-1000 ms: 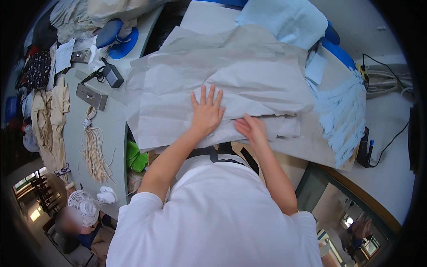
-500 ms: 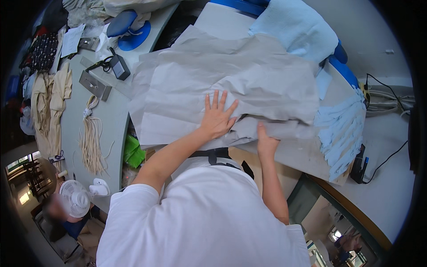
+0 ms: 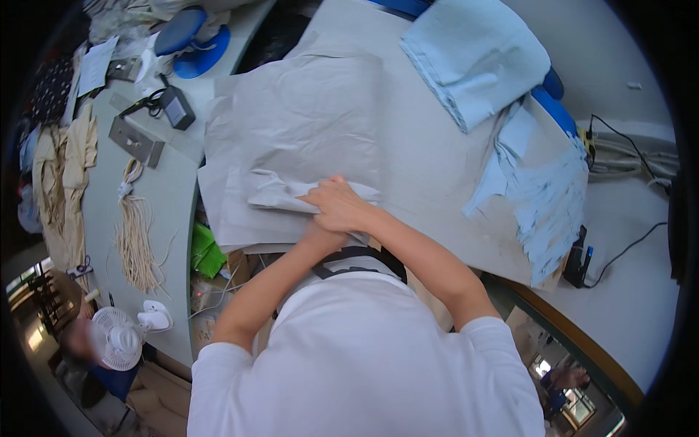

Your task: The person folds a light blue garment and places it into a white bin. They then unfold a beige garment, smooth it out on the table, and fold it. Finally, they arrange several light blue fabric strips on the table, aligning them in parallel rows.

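A thin grey sheet (image 3: pixel 313 102) lies creased on the table, its right part folded over to the left. Whether it is cloth or paper I cannot tell. My right hand (image 3: pixel 336 207) reaches across to the sheet's near fold, fingers curled on the bunched grey material. Just below it, my left hand (image 3: pixel 322 237) is at the sheet's near edge, crossed by the right wrist. Motion blur and the right hand hide its fingers.
Folded light blue cloth (image 3: pixel 480 58) sits at the back right, above cut blue strips (image 3: pixel 546 218). On the left table are a cord bundle (image 3: pixel 138 240), a black adapter (image 3: pixel 176 108), a metal block (image 3: pixel 136 143) and a white fan (image 3: pixel 116 338). A person sits beyond the fan.
The sheet's right part has come over to the left, baring the table there. My right hand has moved left with it; my left hand has drawn down towards me.
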{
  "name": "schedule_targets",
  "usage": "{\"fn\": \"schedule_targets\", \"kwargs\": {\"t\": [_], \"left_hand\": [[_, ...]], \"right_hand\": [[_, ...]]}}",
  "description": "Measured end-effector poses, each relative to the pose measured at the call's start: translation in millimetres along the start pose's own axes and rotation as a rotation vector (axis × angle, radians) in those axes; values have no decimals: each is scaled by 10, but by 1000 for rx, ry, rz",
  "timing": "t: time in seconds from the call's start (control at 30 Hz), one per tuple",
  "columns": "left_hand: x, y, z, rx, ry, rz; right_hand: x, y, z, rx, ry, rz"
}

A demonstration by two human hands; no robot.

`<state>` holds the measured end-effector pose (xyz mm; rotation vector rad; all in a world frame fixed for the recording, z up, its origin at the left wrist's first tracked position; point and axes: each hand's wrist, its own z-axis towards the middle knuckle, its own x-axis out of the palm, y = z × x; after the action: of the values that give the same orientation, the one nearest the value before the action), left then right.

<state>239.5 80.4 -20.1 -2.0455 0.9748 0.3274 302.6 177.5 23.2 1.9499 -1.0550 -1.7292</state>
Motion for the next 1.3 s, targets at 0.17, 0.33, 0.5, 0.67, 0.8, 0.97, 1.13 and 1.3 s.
{"fn": "schedule_targets", "kwargs": {"t": [0.17, 0.33, 0.5, 0.67, 0.8, 0.97, 1.13, 1.3], "left_hand": [[-526, -193, -1030, 101, -183, -166], [-596, -423, -708, 224, -679, 13], [135, -40, -383, -16, -608, 473], [62, -157, -354, 38, -579, 471], [-122, -17, -369, 130, -526, 560], [-534, -539, -306, 175, -492, 459], [-124, -255, -396, 76, -346, 757], [-155, 107, -491, 176, -392, 769]], "right_hand": [[20, -10, 38, -1, 66, -12], [93, -447, 59, -93, 103, 256], [-484, -913, -93, 447, -571, 275], [-582, -1184, 225, 710, -1027, 139], [-589, -1332, 33, 665, -980, 728], [16, -1204, -677, 828, -1455, 1241], [323, -441, -1289, 973, -868, 1597], [-144, 96, -1781, 404, -369, 369]]}}
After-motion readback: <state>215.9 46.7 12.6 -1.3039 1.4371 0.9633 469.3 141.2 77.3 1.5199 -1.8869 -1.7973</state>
